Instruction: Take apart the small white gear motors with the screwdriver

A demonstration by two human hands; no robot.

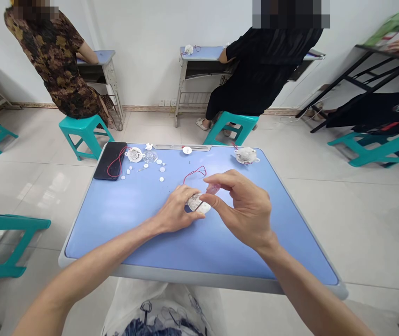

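Pink-handled screwdriver [213,188], right hand [246,205]; left hand [178,208] grips round white casing [194,201].

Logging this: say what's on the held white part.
On the white part: the shaft of a pink-handled tool in the right hand. The left hand hides part of its rim.

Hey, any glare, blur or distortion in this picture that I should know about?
Head view: pale glare on the left of the desk, bright reflections on the floor at left; head view, top: two people lean outward, as through a wide lens, and pixelated blocks cover their heads; head view, centre: the tool in the right hand shows, but its tip is too small to judge.
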